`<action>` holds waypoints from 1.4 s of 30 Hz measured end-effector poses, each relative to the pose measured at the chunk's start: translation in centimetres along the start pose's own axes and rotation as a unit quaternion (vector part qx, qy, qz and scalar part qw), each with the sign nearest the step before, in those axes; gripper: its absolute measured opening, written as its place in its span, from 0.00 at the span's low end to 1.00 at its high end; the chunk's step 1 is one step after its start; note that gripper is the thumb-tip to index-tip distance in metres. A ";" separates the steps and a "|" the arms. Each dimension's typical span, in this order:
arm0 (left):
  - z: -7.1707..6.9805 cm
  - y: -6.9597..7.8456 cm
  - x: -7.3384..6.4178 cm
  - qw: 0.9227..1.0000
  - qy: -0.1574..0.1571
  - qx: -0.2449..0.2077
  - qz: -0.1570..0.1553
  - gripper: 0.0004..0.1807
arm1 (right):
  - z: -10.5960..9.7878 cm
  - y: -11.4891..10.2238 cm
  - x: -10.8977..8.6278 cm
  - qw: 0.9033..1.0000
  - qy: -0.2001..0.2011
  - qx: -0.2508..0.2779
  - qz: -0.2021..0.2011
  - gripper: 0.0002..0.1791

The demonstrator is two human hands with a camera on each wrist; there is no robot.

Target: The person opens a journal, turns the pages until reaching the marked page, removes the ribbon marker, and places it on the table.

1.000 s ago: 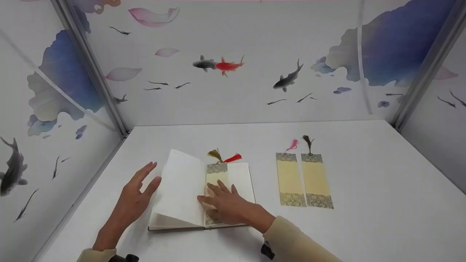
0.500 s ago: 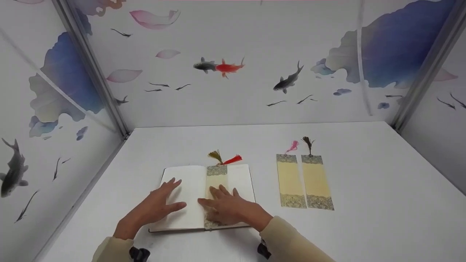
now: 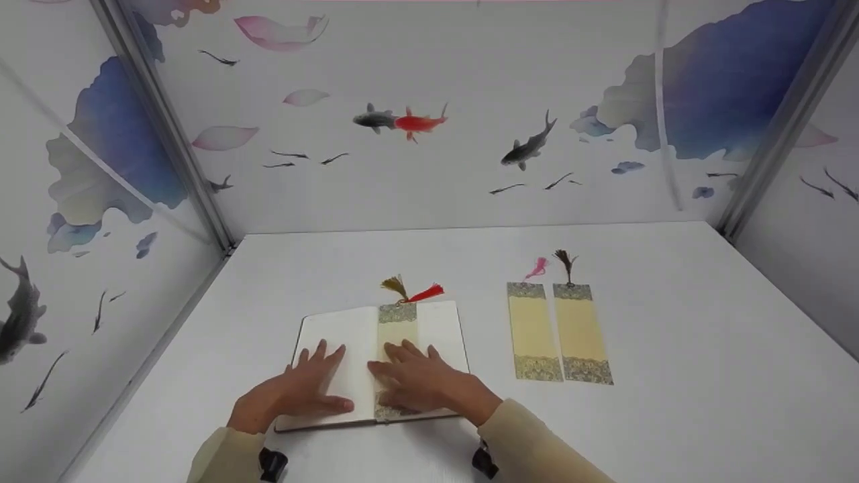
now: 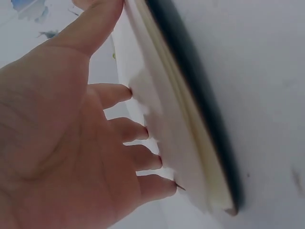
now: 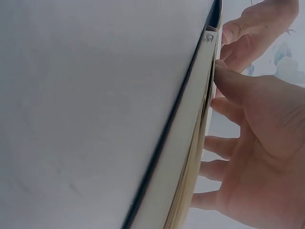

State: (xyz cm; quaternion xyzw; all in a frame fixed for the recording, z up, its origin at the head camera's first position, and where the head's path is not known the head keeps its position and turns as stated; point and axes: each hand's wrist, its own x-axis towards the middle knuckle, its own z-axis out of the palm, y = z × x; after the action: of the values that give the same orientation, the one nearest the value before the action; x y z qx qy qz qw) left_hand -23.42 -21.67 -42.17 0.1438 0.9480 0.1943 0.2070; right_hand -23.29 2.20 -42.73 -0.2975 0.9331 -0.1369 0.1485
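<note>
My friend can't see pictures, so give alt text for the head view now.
A left hand and right hand rest spread on an open notebook, the right partly covering a bookmark; an olive tassel and red tassel top it. To the right, a pink-tasselled bookmark and brown-tasselled bookmark lie on a white table.

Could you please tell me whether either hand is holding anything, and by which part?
Nothing is held: the left hand rests spread on the left page of the open notebook, the right hand on the tasselled bookmark.
</note>
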 end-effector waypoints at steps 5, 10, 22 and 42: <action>-0.2 -0.1 0.2 1.000 -0.018 0.017 -0.001 0.60 | 0.0 0.4 0.2 0.998 0.047 0.026 -0.018 0.29; 0.1 -0.2 0.7 0.999 -0.022 0.029 -0.011 0.60 | 0.4 0.9 0.8 0.976 0.192 0.102 0.033 0.21; 0.4 0.0 0.7 0.999 -0.013 0.034 -0.025 0.61 | 0.0 0.7 0.9 0.952 0.182 0.146 0.197 0.49; -0.1 0.1 0.4 0.999 -0.029 0.022 -0.013 0.61 | -2.6 4.7 0.0 0.951 0.074 0.248 0.171 0.18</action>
State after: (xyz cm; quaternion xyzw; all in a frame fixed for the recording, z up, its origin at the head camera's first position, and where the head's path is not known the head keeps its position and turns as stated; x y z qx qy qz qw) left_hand -23.76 -21.44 -42.15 0.1412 0.9474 0.1668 0.2337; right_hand -26.64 6.34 -42.00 -0.0767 0.9150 -0.3583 0.1692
